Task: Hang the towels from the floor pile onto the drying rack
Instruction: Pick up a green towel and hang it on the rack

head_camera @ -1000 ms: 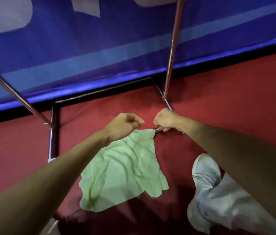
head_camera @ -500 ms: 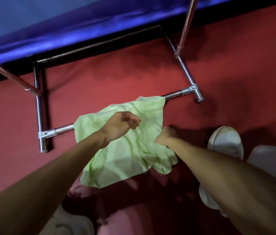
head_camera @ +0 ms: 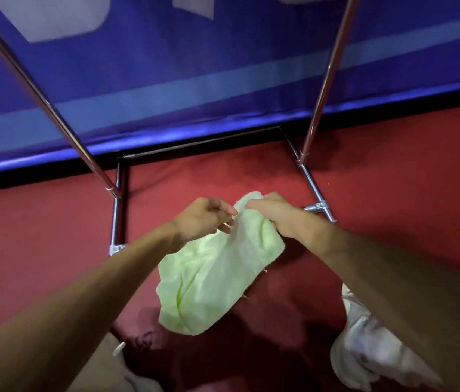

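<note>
Head view: green towel (head_camera: pixel 217 278) bunched at low front rail of drying rack (head_camera: pixel 312 182), rest hanging toward red floor (head_camera: pixel 39 236). Right hand (head_camera: pixel 274 213) grips bunched top edge; left hand (head_camera: pixel 203 219) pinches edge beside it, fingers curled. Step: hanging this towel. Next, likely: spread hands apart along rail, flatten folds.

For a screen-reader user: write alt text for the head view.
A right hand grips the top of a light green towel and a left hand pinches its edge, low at a chrome drying rack. Red floor below, blue banner behind.
</note>
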